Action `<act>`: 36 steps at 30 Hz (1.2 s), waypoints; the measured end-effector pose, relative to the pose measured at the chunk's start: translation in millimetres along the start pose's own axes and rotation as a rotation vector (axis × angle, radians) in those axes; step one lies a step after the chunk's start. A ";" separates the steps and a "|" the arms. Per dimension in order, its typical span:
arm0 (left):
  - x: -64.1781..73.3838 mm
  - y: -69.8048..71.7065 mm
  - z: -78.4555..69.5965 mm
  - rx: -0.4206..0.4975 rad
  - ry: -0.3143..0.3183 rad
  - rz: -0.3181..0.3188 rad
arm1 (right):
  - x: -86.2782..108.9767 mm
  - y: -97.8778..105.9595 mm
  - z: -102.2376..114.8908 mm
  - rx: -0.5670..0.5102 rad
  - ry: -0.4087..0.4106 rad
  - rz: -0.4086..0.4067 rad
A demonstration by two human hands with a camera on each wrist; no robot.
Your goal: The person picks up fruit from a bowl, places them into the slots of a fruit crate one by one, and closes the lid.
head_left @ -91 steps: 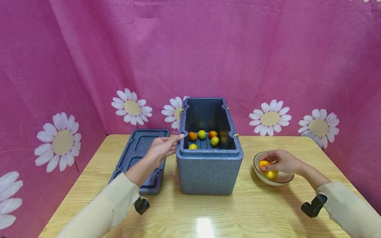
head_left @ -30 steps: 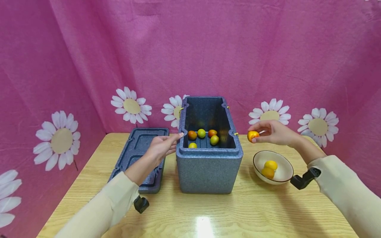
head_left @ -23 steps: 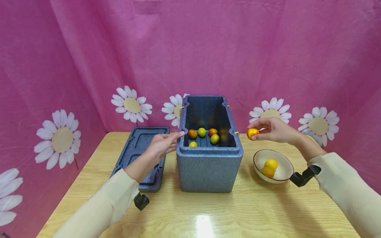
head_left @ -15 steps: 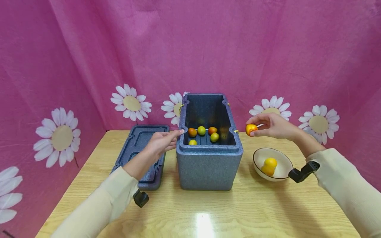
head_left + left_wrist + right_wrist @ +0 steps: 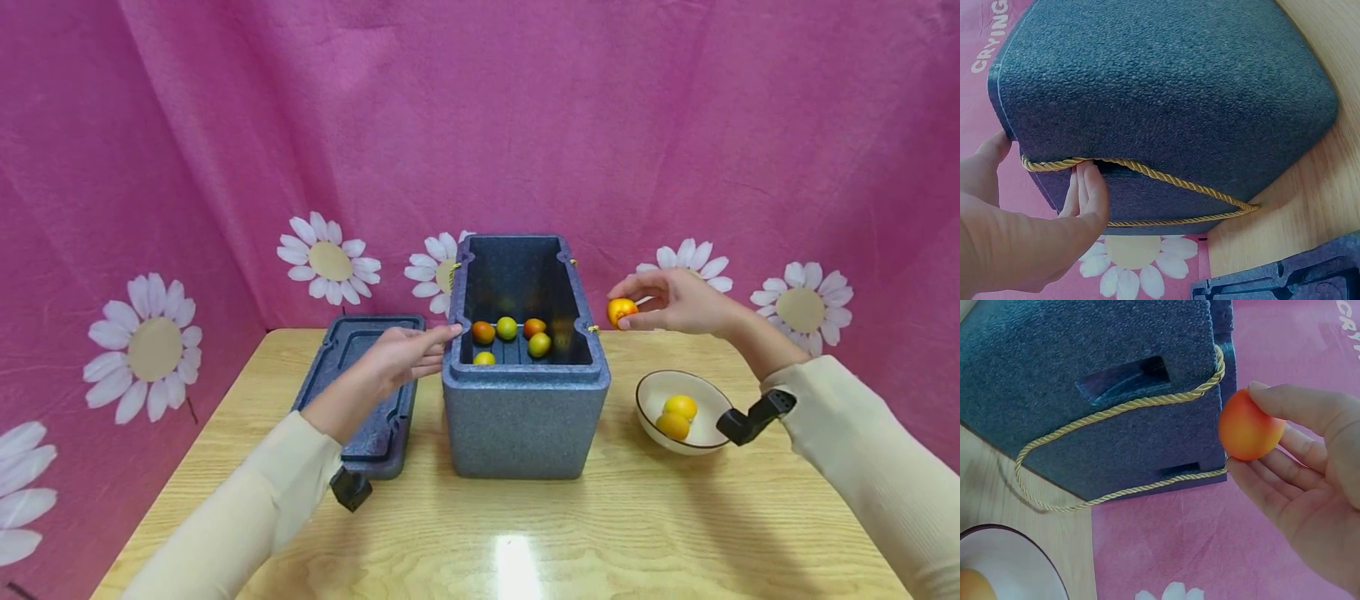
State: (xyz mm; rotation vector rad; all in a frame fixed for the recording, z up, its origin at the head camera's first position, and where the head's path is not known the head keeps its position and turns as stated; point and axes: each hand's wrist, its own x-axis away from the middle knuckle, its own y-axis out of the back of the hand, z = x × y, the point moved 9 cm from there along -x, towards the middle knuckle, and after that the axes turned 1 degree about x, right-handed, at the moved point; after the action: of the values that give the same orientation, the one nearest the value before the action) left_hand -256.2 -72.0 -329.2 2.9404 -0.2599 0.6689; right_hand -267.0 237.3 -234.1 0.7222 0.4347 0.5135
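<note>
Between thumb and fingertips my right hand (image 5: pixel 678 302) pinches a small round orange-red fruit (image 5: pixel 1249 426), its kind unclear. It is raised above the table, just right of the foam box (image 5: pixel 517 429). Several green-yellow and reddish fruits, including a green one (image 5: pixel 507 327), lie on the box floor. My left hand (image 5: pixel 401 356) touches the left side of the box: thumb at the rim, fairly straight fingers (image 5: pixel 1090 187) against the outer wall by the yellow rope (image 5: pixel 1179 181). Two yellow-orange fruits (image 5: pixel 681 407) lie in the cream bowl (image 5: pixel 712 417), right of the box.
A dark grey lid (image 5: pixel 360 333) lies on the wooden table (image 5: pixel 420 533), left of the box and partly behind my left arm. A gold rope (image 5: pixel 1110 412) loops along the box's right side. Behind the table hangs a pink cloth (image 5: pixel 510 117) with daisies.
My right hand has lifted the orange-red fruit out of the bowl, and has lately moved a little left and up towards the box. My left hand has stayed at the rim.
</note>
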 end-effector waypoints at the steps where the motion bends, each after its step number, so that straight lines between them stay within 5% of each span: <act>1: 0.1 0.0 -0.4 0.002 0.005 0.000 | -1.0 0.3 0.6 0.006 -0.005 0.001; 23: 3.3 -1.4 -6.8 -0.037 0.030 0.032 | -31.2 1.1 20.6 0.105 -0.143 0.050; 36: 4.1 -1.5 -5.6 -0.050 0.016 0.011 | -56.4 -8.9 38.2 0.117 -0.101 0.131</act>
State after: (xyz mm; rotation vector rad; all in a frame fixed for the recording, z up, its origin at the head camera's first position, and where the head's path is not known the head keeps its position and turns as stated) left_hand -254.6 -70.3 -322.5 2.8871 -0.2874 0.6777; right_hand -288.4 179.5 -203.6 0.8899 0.3263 0.5754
